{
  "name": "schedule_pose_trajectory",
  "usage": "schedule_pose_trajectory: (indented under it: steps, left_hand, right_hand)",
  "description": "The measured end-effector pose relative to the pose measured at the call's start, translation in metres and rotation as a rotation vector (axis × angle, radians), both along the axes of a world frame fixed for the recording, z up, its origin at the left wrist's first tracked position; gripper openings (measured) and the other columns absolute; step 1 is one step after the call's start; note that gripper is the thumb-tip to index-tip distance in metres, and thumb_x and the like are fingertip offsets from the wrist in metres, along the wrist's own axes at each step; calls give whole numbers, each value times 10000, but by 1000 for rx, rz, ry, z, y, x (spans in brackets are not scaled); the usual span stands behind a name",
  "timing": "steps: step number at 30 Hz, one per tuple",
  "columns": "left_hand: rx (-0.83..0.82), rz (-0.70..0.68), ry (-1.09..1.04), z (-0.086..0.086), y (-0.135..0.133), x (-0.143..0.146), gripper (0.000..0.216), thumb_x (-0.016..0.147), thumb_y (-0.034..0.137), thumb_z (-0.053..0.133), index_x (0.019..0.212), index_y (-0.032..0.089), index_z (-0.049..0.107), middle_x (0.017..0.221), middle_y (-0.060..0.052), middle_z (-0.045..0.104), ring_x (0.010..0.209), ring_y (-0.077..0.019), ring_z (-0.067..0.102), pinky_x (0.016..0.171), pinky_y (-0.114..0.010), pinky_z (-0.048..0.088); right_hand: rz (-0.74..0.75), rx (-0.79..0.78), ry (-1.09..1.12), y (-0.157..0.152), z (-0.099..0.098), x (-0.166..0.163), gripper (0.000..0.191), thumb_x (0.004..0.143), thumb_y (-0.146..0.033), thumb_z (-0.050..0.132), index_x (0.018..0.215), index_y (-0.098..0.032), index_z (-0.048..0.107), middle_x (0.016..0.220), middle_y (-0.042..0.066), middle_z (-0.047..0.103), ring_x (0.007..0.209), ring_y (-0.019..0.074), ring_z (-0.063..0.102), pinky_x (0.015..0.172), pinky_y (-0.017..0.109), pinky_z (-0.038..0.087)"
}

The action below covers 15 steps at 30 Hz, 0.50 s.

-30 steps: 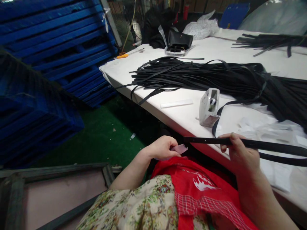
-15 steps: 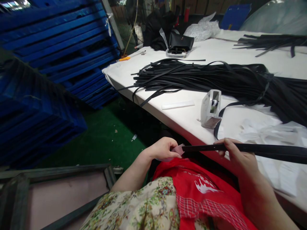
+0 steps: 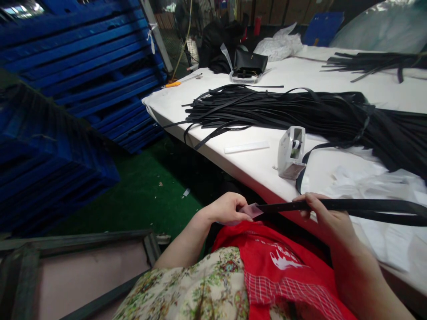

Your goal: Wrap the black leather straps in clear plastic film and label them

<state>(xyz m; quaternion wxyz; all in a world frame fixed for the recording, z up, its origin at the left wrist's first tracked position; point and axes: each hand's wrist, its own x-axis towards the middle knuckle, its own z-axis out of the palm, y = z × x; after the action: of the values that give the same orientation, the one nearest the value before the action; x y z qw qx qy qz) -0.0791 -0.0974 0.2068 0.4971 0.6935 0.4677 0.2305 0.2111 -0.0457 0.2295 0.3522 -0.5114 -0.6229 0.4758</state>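
Observation:
My left hand (image 3: 230, 209) is closed on a small translucent plastic sleeve (image 3: 252, 210) in front of the red apron. The end of a long black strap (image 3: 370, 205), with small holes along it, reaches into the sleeve's mouth. My right hand (image 3: 328, 218) pinches that strap between thumb and fingers, a short way from the sleeve. From there the strap runs right and doubles back on itself. How far its tip lies inside the sleeve I cannot tell.
On the white-covered table (image 3: 207, 146) lie a big bundle of black straps (image 3: 283, 106), a tape dispenser (image 3: 291, 153), a white strip (image 3: 247, 147) and loose clear plastic bags (image 3: 376, 182). Blue pallets (image 3: 83, 66) stand at left. A framed panel (image 3: 90, 275) is at lower left.
My right hand has shifted slightly left with the strap, and the sleeve now overlaps a little more of the strap's end. The whole view has moved slightly.

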Motion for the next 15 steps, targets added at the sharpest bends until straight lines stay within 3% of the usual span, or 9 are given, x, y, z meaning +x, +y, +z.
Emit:
schedule_pose_trajectory:
  steps: [4,7,10,12,15]
  left_hand:
    - [-22,-13,-68,-3,3,4,349,787,462,712,802,114,726,711,-10,626,639,-107,524,579,-202,380]
    - [-52,4,-141,-11,7,18,355,789,456,704,823,104,728,710,-13,619,634,-108,518,571,-202,375]
    - [-97,44,-233,-19,8,31,352,777,446,712,815,95,721,725,-22,633,656,-120,536,604,-211,404]
    - [-112,59,-223,-23,7,30,347,782,450,705,815,105,716,724,-15,638,659,-120,539,614,-212,408]
    - [-192,60,-136,-22,2,18,363,822,490,657,822,129,696,701,4,642,625,-109,540,586,-200,397]
  right_hand:
    - [119,-89,-50,2,-1,-9,425,868,-600,574,790,-220,745,568,10,631,521,157,590,482,241,488]
    - [243,-100,-87,-2,-8,-28,442,889,-604,529,797,-224,735,743,35,705,679,195,654,629,276,548]
    - [355,-4,-119,-7,-16,-43,434,908,-586,505,778,-230,717,829,41,717,816,223,664,804,321,549]
    - [314,12,-84,-4,-18,-39,434,925,-576,482,829,-230,725,897,51,729,886,234,671,876,345,536]
    - [51,-27,46,11,-14,-15,490,944,-601,416,985,-234,737,1029,73,744,980,252,683,960,389,513]
